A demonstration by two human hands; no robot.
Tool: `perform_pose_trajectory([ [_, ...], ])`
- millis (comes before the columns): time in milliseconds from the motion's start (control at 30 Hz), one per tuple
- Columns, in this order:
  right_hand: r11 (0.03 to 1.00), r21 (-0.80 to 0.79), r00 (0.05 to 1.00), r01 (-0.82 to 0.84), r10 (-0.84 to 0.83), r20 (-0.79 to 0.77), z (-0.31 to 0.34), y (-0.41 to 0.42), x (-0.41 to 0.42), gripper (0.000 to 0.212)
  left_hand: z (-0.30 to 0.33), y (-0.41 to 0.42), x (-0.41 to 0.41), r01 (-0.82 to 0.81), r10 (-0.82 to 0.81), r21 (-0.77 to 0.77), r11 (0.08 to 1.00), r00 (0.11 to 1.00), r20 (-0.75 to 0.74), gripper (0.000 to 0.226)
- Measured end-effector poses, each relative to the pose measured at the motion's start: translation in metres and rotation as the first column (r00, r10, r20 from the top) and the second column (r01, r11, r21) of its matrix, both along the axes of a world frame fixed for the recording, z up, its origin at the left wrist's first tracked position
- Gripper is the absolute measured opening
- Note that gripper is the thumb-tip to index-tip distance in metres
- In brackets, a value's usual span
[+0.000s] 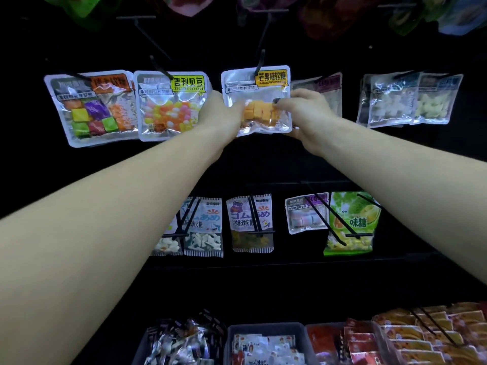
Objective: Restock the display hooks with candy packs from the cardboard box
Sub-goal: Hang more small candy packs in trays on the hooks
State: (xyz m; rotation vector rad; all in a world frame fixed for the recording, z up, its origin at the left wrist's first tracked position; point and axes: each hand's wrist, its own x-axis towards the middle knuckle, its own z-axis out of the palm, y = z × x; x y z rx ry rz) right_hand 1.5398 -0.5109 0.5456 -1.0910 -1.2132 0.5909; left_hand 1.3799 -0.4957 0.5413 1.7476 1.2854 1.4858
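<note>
A clear candy pack with orange cubes and a yellow label (257,98) hangs at the middle of the upper row, its top at a black display hook (259,64). My left hand (222,114) grips the pack's left edge. My right hand (303,111) pinches its right edge, thumb on the front. Both arms reach up from below. The cardboard box is not in view.
Other packs hang left (171,106) and right (390,101) on the same row. Bare hooks (147,35) jut out above. A lower row holds more packs (250,222). Bins of snacks (266,343) stand at the bottom. The backboard is black.
</note>
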Motion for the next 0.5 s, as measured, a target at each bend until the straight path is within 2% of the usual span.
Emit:
perform_pose_trajectory([
  [100, 1.0, 0.001, 1.0, 0.022, -0.021, -0.02, -0.003, 0.026, 0.002, 0.01, -0.002, 0.017, 0.01, -0.07, 0.072, 0.025, 0.997, 0.996, -0.057, 0.041],
  [233, 0.997, 0.004, 0.997, 0.075, -0.075, -0.019, -0.008, 0.056, 0.0, 0.007, 0.0, 0.035, 0.023, -0.159, 0.158, -0.008, 0.987, 0.986, -0.062, 0.046],
  [300, 0.993, 0.01, 0.993, 0.117, -0.117, -0.005, -0.011, 0.071, 0.002, 0.016, 0.002, 0.04, 0.028, -0.192, 0.19, -0.021, 0.981, 0.98, -0.063, 0.048],
  [367, 0.99, 0.014, 0.99, 0.139, -0.139, 0.004, -0.013, 0.084, 0.005, 0.017, 0.0, 0.044, 0.03, -0.209, 0.207, -0.025, 0.978, 0.975, -0.081, 0.052],
  [500, 0.989, -0.018, 0.988, 0.15, -0.151, -0.04, -0.014, 0.063, -0.006, 0.029, -0.008, 0.044, 0.034, -0.183, 0.175, -0.095, 0.979, 0.981, -0.087, 0.061],
])
